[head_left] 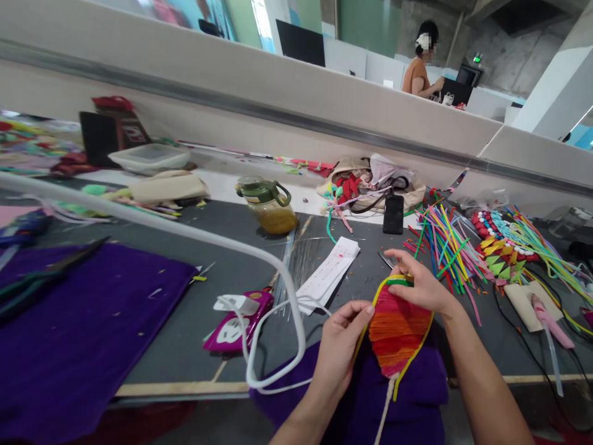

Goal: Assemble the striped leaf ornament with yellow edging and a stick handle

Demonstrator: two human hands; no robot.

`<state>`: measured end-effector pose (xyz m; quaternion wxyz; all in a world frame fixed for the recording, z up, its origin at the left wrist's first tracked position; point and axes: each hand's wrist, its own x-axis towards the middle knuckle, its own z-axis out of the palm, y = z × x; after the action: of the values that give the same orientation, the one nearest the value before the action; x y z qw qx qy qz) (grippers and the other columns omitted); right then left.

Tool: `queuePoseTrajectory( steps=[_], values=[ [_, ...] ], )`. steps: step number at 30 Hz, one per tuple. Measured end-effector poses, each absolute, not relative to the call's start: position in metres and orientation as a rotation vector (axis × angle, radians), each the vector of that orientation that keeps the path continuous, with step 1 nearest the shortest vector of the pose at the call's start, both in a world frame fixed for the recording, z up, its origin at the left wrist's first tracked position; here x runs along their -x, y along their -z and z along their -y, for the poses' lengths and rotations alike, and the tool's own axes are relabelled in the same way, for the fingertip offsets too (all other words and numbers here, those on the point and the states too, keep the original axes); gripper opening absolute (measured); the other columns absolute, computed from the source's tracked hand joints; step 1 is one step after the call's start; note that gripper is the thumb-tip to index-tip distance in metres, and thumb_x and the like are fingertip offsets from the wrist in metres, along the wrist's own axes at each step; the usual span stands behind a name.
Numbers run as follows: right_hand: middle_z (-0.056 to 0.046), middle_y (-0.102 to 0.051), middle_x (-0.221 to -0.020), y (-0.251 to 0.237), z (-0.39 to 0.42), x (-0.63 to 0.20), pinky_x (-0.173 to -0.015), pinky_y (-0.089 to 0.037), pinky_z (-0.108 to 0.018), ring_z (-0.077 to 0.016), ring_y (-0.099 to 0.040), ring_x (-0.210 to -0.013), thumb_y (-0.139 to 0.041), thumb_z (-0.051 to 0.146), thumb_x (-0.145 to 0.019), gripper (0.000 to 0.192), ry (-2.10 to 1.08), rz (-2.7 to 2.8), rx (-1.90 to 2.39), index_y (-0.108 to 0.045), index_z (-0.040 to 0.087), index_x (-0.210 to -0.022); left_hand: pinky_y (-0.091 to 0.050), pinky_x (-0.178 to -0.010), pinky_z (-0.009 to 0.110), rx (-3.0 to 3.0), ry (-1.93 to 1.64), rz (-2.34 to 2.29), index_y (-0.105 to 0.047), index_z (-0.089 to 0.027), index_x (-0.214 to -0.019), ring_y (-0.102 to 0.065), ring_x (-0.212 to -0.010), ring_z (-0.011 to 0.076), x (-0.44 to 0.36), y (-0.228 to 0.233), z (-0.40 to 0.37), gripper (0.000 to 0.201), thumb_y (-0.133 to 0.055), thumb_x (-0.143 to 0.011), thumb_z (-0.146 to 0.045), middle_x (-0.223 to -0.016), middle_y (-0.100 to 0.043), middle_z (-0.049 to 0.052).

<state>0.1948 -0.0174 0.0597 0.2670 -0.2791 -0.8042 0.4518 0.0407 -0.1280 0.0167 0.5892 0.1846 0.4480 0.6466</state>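
A leaf-shaped craft piece (pixel 399 334), striped pink, red and orange, is held over a purple cloth (pixel 424 386) at the table's front edge. A thin yellow strip (pixel 419 353) runs round its rim, its loose end hanging at the bottom. Green shows at the top, and a beige cord (pixel 386 408) trails from the lower tip. My left hand (pixel 339 340) is closed, thumb and forefinger pinching the yellow strip at the left edge. My right hand (pixel 424 285) grips the top of the leaf, fingers curled over and behind it; some fingertips are hidden.
A white tube frame (pixel 296 309) stands left of my hands. Paper sheets (pixel 330 272), a purple packet (pixel 259 315) and a green-lidded jug (pixel 269 207) lie farther off. Coloured pipe cleaners (pixel 451 244) and a pink glue gun (pixel 551 321) are right. Scissors (pixel 55 269) rest left.
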Motion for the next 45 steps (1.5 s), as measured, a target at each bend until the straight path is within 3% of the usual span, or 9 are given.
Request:
queuePoseTrajectory(
  steps=[19,25,33,45],
  values=[
    [0.004,-0.054,-0.081,-0.070,0.029,-0.199,-0.076,-0.041,-0.026,-0.0139,-0.052,-0.075,-0.060,0.016,-0.083,0.035,-0.989,2.240,0.827,-0.051,0.026,-0.115,-0.045,-0.060,0.023,-0.434,-1.485,-1.033,-0.069,-0.015,-0.066,-0.059,-0.059,0.0132,-0.044,-0.014,0.122,0.024,-0.085,-0.058,-0.031,-0.064,-0.068,0.001],
    [0.000,-0.061,-0.093,-0.078,0.031,-0.203,-0.088,-0.043,-0.033,-0.0177,-0.058,-0.089,-0.059,0.018,-0.085,0.026,-0.938,2.304,0.805,-0.055,0.026,-0.110,-0.045,-0.061,0.023,-0.409,-1.496,-0.959,-0.068,-0.015,-0.064,-0.059,-0.058,0.0124,-0.049,-0.017,0.121,0.020,-0.084,-0.060,-0.026,-0.063,-0.068,0.001],
    [-0.003,-0.061,-0.112,-0.090,0.031,-0.211,-0.095,-0.042,-0.034,-0.0186,-0.058,-0.104,-0.053,0.011,-0.086,0.031,-0.864,2.425,0.733,-0.054,0.026,-0.114,-0.044,-0.059,0.023,-0.380,-1.459,-0.906,-0.067,-0.015,-0.063,-0.059,-0.056,0.0125,-0.052,-0.026,0.118,0.019,-0.084,-0.058,-0.023,-0.061,-0.067,0.000],
    [-0.003,-0.061,-0.099,-0.103,0.036,-0.216,-0.086,-0.043,-0.031,-0.0171,-0.057,-0.095,-0.051,0.006,-0.084,0.024,-0.851,2.470,0.698,-0.058,0.022,-0.100,-0.046,-0.060,0.024,-0.409,-1.424,-0.892,-0.065,-0.015,-0.062,-0.061,-0.056,0.0131,-0.054,-0.031,0.116,0.019,-0.082,-0.057,-0.022,-0.064,-0.070,0.001]
  ],
)
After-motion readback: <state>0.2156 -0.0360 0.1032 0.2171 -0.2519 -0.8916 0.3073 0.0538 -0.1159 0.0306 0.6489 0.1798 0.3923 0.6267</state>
